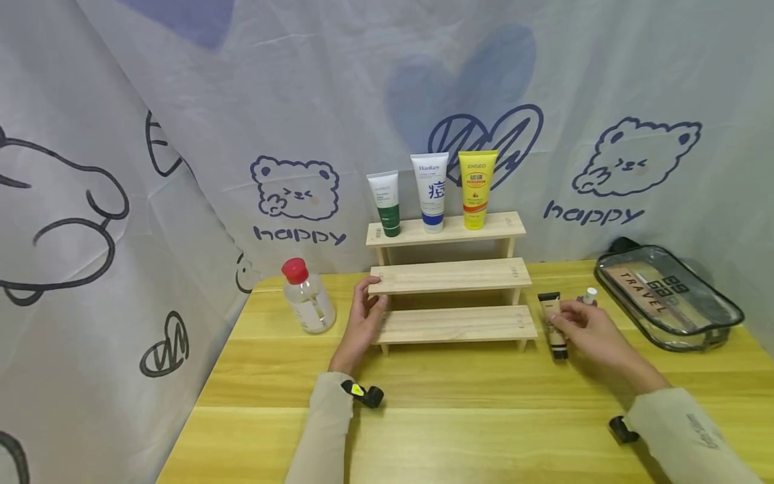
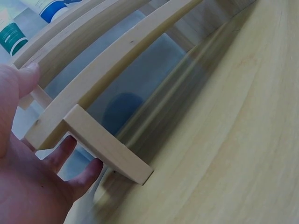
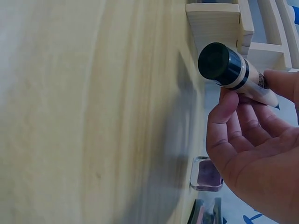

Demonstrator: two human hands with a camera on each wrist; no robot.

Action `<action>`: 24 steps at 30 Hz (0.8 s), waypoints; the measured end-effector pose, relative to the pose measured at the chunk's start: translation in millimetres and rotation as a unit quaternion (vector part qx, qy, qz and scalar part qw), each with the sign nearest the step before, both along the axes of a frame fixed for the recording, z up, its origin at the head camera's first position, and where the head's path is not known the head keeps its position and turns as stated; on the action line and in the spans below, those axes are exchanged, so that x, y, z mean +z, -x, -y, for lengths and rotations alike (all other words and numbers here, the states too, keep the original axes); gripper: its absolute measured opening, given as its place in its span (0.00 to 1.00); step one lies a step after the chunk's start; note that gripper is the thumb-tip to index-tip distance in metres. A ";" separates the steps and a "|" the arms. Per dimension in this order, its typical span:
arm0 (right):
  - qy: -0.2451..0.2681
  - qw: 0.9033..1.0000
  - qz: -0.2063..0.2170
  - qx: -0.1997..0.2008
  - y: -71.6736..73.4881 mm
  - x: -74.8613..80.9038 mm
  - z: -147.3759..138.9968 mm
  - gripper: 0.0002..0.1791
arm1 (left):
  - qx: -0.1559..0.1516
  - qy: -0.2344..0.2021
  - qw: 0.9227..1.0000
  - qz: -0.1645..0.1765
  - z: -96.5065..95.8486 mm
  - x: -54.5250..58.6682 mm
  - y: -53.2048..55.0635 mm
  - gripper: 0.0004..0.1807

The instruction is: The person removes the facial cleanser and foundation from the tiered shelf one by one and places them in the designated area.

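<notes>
A three-step wooden display rack (image 1: pixel 453 326) stands on the table. My left hand (image 1: pixel 363 323) grips its left end; the left wrist view shows the thumb above the lowest step and fingers below it beside the leg. My right hand (image 1: pixel 589 333) pinches a beige cosmetic tube (image 1: pixel 553 329) between thumb and fingers, right of the rack. In the right wrist view, the tube's black cap (image 3: pixel 216 63) faces the camera and the tube is above the tabletop. On the top step stand a white-and-green tube (image 1: pixel 385 202), a white-and-blue tube (image 1: pixel 431 191) and a yellow tube (image 1: pixel 477 188).
A clear bottle with a red cap (image 1: pixel 310 299) stands left of the rack. Behind my right hand is a small white-capped bottle (image 1: pixel 590 296), partly hidden. A clear travel pouch (image 1: pixel 671 296) lies at the right. A printed curtain (image 1: pixel 338 101) hangs behind the table (image 1: pixel 459 417).
</notes>
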State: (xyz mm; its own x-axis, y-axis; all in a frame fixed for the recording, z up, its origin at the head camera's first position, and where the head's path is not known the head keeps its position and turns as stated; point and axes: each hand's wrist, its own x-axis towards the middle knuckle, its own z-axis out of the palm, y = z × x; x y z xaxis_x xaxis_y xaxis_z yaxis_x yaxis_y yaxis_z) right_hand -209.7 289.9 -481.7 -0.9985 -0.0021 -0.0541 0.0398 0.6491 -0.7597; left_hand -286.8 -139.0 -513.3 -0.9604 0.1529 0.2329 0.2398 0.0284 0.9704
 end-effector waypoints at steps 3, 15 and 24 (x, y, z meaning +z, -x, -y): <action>0.007 1.000 0.003 0.004 1.1 -1.4 1.0 0.34 | 0.001 0.000 1.000 -0.004 0.2 -0.5 0.0 0.24; 0.006 1.000 -0.006 0.003 9.2 -10.8 1.5 0.30 | 0.003 -0.002 1.000 0.005 0.6 -1.3 2.6 0.23; -0.031 0.999 -0.011 -0.014 12.8 -14.9 -2.0 0.33 | 0.005 0.003 1.000 0.006 0.5 0.7 2.0 0.23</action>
State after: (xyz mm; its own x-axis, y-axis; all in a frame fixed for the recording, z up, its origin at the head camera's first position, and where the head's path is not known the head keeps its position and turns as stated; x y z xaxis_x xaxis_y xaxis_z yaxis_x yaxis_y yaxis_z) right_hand -222.5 291.9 -496.6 -0.9991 0.0287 -0.0310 0.0422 0.6944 -0.7183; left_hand -288.8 -139.4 -512.6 -0.9646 0.1440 0.2207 0.2282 0.0371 0.9729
